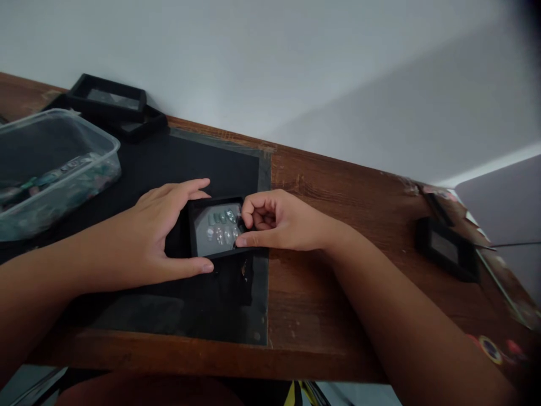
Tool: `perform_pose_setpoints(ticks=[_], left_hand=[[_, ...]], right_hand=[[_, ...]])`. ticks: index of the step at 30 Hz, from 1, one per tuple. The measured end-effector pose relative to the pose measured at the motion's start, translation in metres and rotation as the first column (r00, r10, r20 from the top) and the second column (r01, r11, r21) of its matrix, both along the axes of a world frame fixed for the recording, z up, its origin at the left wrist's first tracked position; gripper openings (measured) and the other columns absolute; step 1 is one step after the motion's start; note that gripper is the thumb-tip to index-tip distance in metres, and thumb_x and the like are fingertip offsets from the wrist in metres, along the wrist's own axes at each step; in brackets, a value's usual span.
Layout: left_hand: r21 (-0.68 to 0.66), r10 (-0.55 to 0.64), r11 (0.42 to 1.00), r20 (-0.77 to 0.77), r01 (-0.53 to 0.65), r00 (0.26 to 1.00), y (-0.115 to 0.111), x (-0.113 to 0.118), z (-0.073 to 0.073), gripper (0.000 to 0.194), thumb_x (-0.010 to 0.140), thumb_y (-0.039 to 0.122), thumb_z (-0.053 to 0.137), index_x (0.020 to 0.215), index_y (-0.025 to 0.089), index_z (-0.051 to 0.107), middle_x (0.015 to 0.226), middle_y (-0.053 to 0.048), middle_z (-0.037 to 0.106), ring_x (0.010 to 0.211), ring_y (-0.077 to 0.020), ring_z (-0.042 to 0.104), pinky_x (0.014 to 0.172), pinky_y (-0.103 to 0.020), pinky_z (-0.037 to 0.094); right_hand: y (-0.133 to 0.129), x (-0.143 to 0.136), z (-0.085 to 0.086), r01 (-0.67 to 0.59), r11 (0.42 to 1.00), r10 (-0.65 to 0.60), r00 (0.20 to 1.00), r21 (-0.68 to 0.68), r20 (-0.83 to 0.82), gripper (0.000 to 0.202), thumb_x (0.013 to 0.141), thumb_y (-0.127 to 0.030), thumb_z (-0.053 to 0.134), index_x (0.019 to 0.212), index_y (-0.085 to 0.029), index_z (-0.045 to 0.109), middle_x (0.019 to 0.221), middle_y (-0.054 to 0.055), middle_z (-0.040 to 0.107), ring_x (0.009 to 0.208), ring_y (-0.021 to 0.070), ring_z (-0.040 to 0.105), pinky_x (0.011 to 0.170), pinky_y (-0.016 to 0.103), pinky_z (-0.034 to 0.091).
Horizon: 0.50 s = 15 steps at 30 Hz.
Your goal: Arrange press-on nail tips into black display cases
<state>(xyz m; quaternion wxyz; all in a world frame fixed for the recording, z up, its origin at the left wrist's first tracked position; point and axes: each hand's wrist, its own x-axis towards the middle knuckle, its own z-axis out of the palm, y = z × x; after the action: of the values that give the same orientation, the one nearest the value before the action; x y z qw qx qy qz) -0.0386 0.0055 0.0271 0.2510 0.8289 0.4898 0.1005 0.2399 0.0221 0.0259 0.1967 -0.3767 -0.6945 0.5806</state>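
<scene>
A shallow black display box lies on the dark mat, with decorated false nails set in two rows on its pale inner panel. Some nails look green, others clear and shiny. My left hand spans the box's left end, thumb at the front edge and fingers at the back edge, steadying it. At the right end, my right hand has its fingers curled and its thumb tip down by the last nail of the front row. Whatever lies between those fingertips is hidden.
A clear plastic tub of small packets stands at the left. Black boxes are stacked by the wall. Another black box rests at the right on the wooden table. A small gold-coloured bit lies on the mat.
</scene>
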Motion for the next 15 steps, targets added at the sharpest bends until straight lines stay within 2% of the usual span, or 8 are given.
perform_pose_setpoints(ticks=[4, 10, 15], left_hand=[[0.038, -0.022, 0.999, 0.010, 0.021, 1.000, -0.0002, -0.0004, -0.0001, 0.112, 0.069, 0.077, 0.078, 0.165, 0.035, 0.039, 0.169, -0.008, 0.050, 0.155, -0.0474, 0.044, 0.125, -0.066, 0.044], [0.043, -0.021, 0.999, -0.006, 0.021, 1.000, -0.0003, 0.0007, 0.0011, 0.110, 0.070, 0.078, 0.078, 0.163, 0.035, 0.041, 0.168, -0.009, 0.051, 0.156, -0.0459, 0.044, 0.124, -0.066, 0.045], [0.077, -0.047, 0.996, 0.003, 0.047, 0.999, 0.0006, -0.0001, -0.0024, 0.106, 0.071, 0.079, 0.077, 0.160, 0.033, 0.044, 0.166, -0.012, 0.052, 0.154, -0.0448, 0.047, 0.122, -0.069, 0.046]], right_hand=[[0.0018, 0.0040, 0.0003, -0.041, 0.999, 0.039, 0.999, -0.034, -0.036, 0.042, 0.069, -0.031, 0.098, 0.079, -0.020, 0.058, 0.057, -0.013, 0.042, 0.053, 0.0057, 0.032, 0.048, 0.021, 0.026], [0.0017, 0.0049, 0.0048, -0.063, 0.998, 0.063, 0.997, 0.008, 0.048, 0.058, 0.072, -0.036, 0.096, 0.064, -0.022, 0.040, 0.057, -0.013, 0.036, 0.053, 0.0047, 0.028, 0.049, 0.022, 0.021], [0.0010, 0.0049, 0.0056, -0.060, 0.998, 0.060, 0.997, 0.009, 0.056, 0.060, 0.070, -0.039, 0.097, 0.063, -0.022, 0.040, 0.055, -0.012, 0.036, 0.053, 0.0044, 0.029, 0.048, 0.021, 0.021]])
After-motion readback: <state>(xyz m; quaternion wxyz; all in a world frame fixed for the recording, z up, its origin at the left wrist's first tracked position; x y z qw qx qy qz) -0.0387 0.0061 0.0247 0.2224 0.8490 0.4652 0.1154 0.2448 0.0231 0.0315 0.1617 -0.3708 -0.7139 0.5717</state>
